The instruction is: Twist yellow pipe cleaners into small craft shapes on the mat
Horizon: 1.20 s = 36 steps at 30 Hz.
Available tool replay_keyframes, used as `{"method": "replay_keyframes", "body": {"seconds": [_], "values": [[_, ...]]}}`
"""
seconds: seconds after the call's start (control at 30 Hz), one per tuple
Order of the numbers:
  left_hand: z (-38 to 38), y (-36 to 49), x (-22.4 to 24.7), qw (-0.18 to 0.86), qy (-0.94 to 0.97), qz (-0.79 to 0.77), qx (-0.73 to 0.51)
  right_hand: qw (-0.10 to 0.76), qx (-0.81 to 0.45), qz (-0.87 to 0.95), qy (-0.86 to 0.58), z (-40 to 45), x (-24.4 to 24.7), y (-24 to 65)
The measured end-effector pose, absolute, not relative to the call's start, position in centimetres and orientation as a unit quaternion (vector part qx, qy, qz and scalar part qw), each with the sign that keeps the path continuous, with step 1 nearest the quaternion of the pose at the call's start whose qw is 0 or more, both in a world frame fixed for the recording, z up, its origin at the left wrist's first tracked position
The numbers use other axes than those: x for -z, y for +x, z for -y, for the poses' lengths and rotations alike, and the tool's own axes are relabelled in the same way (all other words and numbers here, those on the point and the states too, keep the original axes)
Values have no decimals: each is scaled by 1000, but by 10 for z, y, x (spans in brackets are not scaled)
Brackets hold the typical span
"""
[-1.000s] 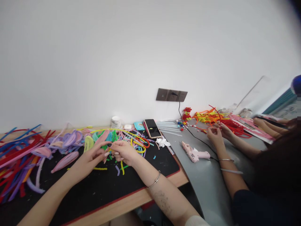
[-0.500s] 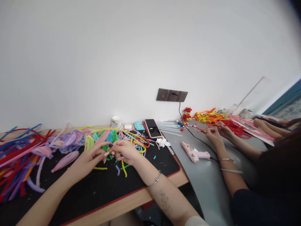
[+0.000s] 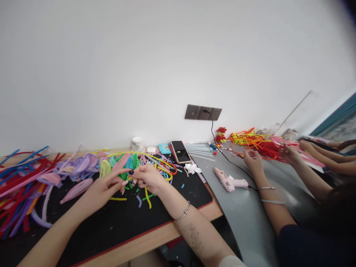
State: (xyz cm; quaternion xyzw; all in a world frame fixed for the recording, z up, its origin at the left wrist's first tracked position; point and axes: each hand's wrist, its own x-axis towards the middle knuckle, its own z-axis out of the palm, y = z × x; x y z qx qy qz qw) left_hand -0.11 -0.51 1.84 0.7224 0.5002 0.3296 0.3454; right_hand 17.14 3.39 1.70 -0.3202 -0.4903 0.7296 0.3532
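Note:
My left hand [image 3: 112,181] and my right hand [image 3: 147,178] meet fingertip to fingertip above the black mat [image 3: 111,226]. Both pinch a small yellow pipe cleaner piece, mostly hidden by the fingers. Below my right hand hangs or lies a yellow pipe cleaner strip [image 3: 148,198]; I cannot tell whether it joins the held piece. Behind my hands are green pipe cleaners [image 3: 135,160] and a yellow-green looped bundle [image 3: 105,168]. A pink looped bundle [image 3: 77,190] rests left of my left hand, and a short purple piece [image 3: 139,200] lies beneath my hands.
Many coloured pipe cleaners [image 3: 22,185] heap at the left. A phone [image 3: 180,151], crumpled tissue [image 3: 192,168] and white cup [image 3: 137,144] sit at the back. Rightward, a pink glue gun [image 3: 230,181] lies on the grey table, its cord running to the wall socket. A co-worker's hands [image 3: 253,162] are beyond.
My hands stay together with only slight finger movement. The co-worker's hands have parted, one moving right toward the red pipe cleaners.

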Motion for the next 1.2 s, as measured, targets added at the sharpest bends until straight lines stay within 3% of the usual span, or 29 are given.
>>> {"method": "replay_keyframes", "body": {"seconds": [0.77, 1.07, 1.2], "values": [[5, -8, -12, 416, 697, -495, -311, 408, -715, 480, -302, -34, -12, 169], [15, -6, -27, 577, 585, -468, -326, 346, -768, 493, -217, -33, -20, 178], [14, -8, -24, 583, 568, -482, -325, 298, -774, 495, -260, -30, -22, 176]]}}
